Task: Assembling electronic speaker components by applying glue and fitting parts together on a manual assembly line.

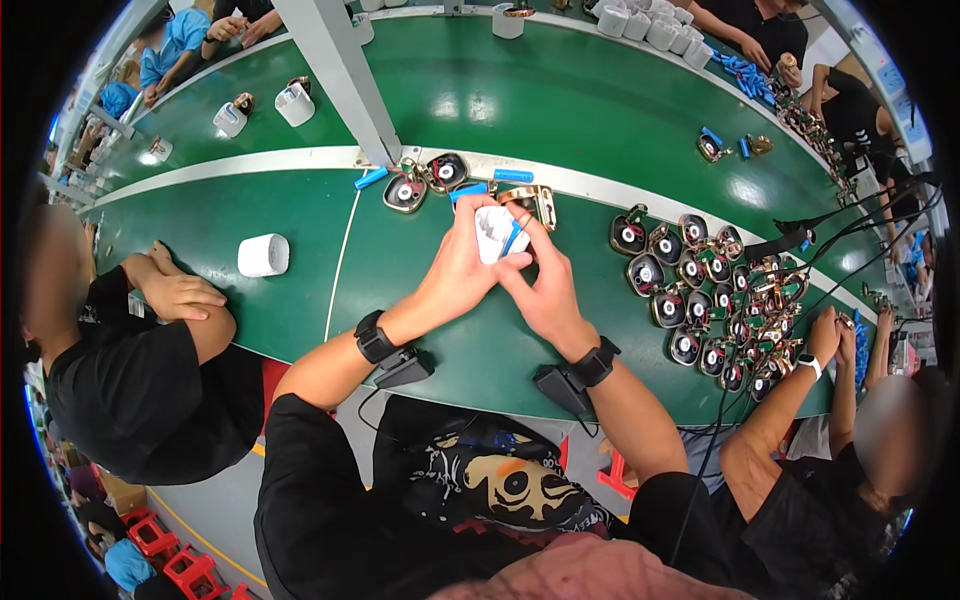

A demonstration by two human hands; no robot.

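Between my hands is a white cup-shaped plastic housing [490, 222], its open side toward me and a narrow blue piece [513, 238] inside. My left hand [462, 255] is closed round its left side. My right hand [543, 285] is closed at its right side, with the thumb by the lower rim. Just beyond my right fingers is a gold-rimmed part [545, 207]; whether they touch it is unclear. Blue cylindrical cells [513, 175] lie beyond my hands. Two dark speaker-like units with gold rims [405, 192] are to the left of them.
Many similar gold-rimmed units [690, 270] cluster on the green table [400, 270] to the right, under black cables [800, 255]. Another white housing [263, 255] stands at left. A grey post [345, 80] rises ahead. People sit on both sides, one with folded arms [180, 290].
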